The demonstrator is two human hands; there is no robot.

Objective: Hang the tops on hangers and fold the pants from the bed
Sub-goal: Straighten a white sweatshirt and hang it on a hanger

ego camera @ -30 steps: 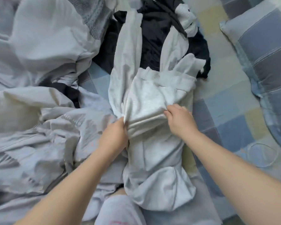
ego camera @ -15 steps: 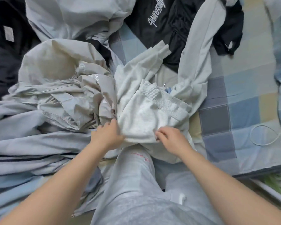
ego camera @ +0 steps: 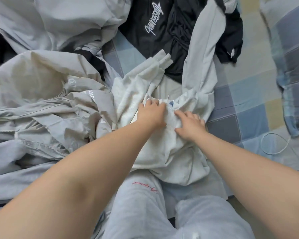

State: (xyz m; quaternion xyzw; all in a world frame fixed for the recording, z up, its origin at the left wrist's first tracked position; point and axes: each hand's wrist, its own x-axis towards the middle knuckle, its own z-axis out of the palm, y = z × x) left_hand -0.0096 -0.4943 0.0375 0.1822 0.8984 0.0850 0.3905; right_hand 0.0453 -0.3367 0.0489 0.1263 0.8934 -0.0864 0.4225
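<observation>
A bunched pair of pale grey sweatpants (ego camera: 173, 152) lies on the bed in front of me, one ribbed leg cuff (ego camera: 164, 59) pointing away. My left hand (ego camera: 151, 113) grips the waistband edge, fingertips tucked into the cloth. My right hand (ego camera: 190, 125) lies just to its right with fingers spread, pressing on the same fabric. A black top with white lettering (ego camera: 162, 23) lies beyond the pants, and a long grey pant leg or sleeve (ego camera: 202, 57) runs across it. A beige jacket (ego camera: 33, 83) is heaped to the left.
A light grey garment (ego camera: 59, 23) covers the far left. The checked bedsheet (ego camera: 240, 104) shows on the right, with a white cable loop (ego camera: 274, 144) and a checked pillow (ego camera: 292, 49). My own knee in grey pants (ego camera: 145, 204) is at the bed edge.
Both hands moved forward and closer together along the pale pants, from the lower fold up to the waistband. The view swung left and nearer earlier, bringing the beige jacket into sight.
</observation>
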